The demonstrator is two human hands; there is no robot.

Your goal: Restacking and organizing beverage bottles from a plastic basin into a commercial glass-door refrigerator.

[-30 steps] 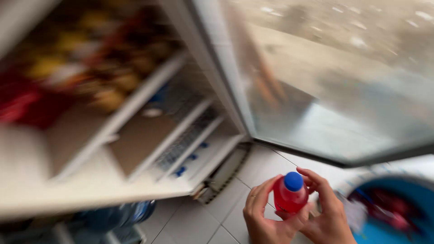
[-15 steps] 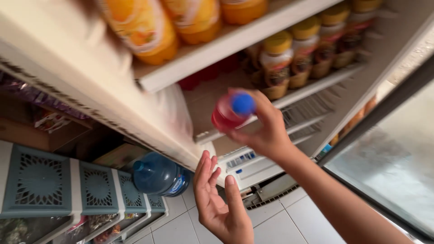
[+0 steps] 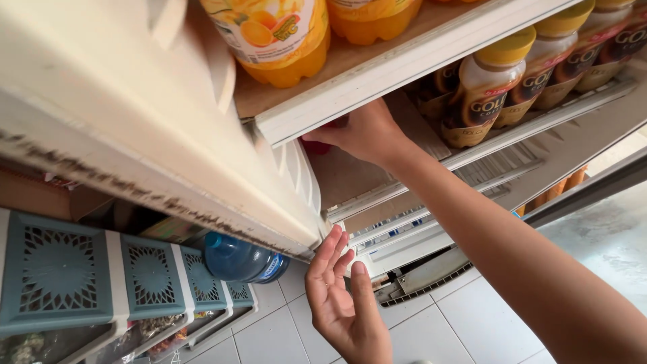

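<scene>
My right hand [image 3: 364, 131] reaches deep into the open fridge, under the white edge of the upper shelf [image 3: 377, 77]. Its fingers are closed around a red bottle [image 3: 315, 145], of which only a sliver shows below the hand. The bottle's blue cap is hidden. My left hand [image 3: 340, 296] is open with fingers spread, its fingertips resting against the lower corner of the fridge's cream side wall [image 3: 135, 148].
Orange juice bottles [image 3: 273, 34] stand on the upper shelf. Brown drink bottles with yellow caps [image 3: 485, 87] line the shelf to the right. A blue water jug [image 3: 236, 259] and teal plastic drawers [image 3: 60, 269] sit beside the fridge. The glass door [image 3: 606, 229] hangs open at right.
My right hand has carried the red bottle from in front of the fridge into the shelf, under the upper shelf's edge. My left hand has risen to touch the fridge wall.
</scene>
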